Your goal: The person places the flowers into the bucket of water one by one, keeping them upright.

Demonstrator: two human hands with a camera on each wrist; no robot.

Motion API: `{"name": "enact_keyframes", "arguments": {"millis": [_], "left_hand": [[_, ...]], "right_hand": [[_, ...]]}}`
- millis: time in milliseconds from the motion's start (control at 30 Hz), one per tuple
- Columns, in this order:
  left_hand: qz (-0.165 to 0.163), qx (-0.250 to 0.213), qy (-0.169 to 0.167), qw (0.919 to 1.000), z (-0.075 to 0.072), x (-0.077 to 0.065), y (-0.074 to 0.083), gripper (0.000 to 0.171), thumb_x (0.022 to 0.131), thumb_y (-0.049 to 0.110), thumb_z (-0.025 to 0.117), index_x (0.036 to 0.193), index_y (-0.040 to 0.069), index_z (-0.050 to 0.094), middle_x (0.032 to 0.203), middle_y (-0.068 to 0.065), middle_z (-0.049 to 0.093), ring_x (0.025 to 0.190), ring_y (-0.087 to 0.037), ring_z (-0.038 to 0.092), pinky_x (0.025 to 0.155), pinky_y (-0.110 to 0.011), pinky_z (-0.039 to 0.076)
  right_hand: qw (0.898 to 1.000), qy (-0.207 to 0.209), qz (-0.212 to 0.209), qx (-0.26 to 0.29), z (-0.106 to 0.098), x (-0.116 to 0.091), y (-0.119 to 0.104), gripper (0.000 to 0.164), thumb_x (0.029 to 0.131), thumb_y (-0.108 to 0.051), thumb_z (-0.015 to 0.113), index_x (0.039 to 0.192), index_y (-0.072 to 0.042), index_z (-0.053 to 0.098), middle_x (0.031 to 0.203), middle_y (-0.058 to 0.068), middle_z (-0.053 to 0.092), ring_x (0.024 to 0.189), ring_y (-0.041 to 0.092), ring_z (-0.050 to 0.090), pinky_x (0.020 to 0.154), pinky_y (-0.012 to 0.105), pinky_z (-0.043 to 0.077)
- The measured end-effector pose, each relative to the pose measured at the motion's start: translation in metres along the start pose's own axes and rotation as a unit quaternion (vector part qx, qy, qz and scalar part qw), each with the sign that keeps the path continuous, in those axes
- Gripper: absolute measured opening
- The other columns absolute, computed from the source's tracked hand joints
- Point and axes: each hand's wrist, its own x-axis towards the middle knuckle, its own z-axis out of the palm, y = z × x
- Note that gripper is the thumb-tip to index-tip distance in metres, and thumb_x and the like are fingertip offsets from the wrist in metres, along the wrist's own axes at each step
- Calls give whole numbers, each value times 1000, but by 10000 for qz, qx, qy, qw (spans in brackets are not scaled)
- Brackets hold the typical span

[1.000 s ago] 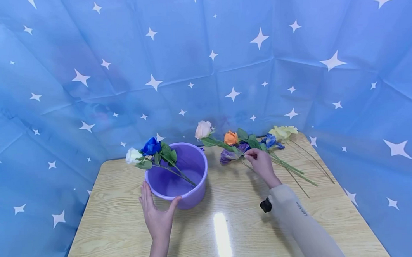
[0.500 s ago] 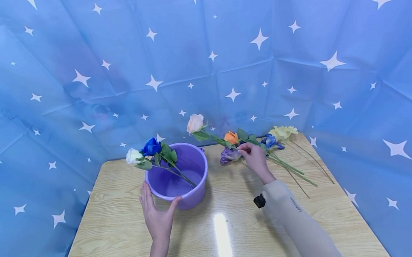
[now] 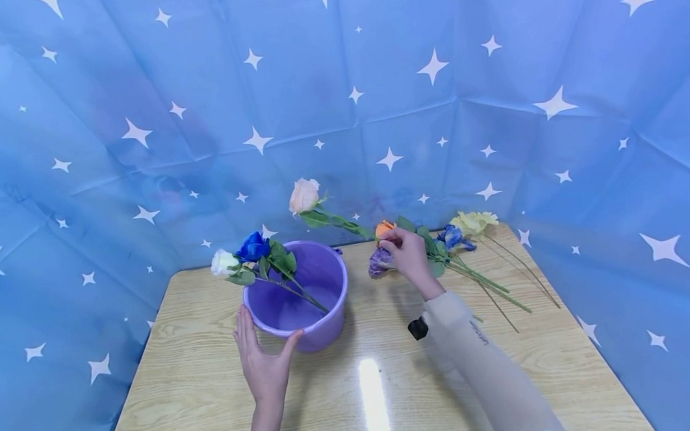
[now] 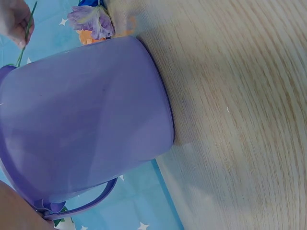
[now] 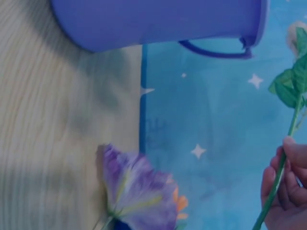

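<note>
My right hand (image 3: 410, 256) pinches the green stem of a pale pink rose (image 3: 305, 195), its bloom raised to the left above the table, behind the bucket. In the right wrist view the fingertips (image 5: 289, 152) press on that stem. My left hand (image 3: 264, 369) rests against the near left side of a purple bucket (image 3: 323, 339), fingers straight and thumb spread along the rim. A blue rose (image 3: 254, 246) and a white rose (image 3: 224, 261) lean inside the bucket, blooms over its left rim. A purple flower (image 3: 380, 262) lies below my right hand.
An orange flower (image 3: 384, 230), a blue iris-like flower (image 3: 453, 236) and a yellow flower (image 3: 474, 223) lie at the table's back right, stems toward the front right. A starry blue cloth (image 3: 386, 109) hangs behind the wooden table (image 3: 201, 379).
My right hand has moved left, carrying the pink rose up and left toward the bucket. The left hand and the bucket have stayed in place.
</note>
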Motion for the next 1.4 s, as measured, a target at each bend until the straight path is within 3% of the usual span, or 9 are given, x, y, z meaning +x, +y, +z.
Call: {"name": "enact_keyframes", "arguments": {"millis": [633,1033,1400], "left_hand": [[83,-55,29,9999,1,1,0,117,60,37,92,153,-2,32,160,-19,34,148,-43,30,132,-41,9],[-18,-49,41,10000,1,0,0,115,60,31,93,153,-1,34,160,-18,35,150,-39,28,132,-43,9],[222,-31,166,9996,2,-1,-2,113,61,36,92,151,-3,36,157,-22,39,147,-43,33,131,-43,12]], "right_hand": [[9968,-266,-674,327,38,9,-53,13,96,-13,66,103,-5,74,97,12,74,87,24,68,77,36,60],[9927,-365,-1063,438,73,-1,-94,10,93,-10,68,99,-4,74,95,11,75,86,22,70,76,31,61],[9890,-607,-1240,525,106,-14,-113,9,95,-12,67,99,-7,74,94,8,75,82,18,70,71,22,58]]}}
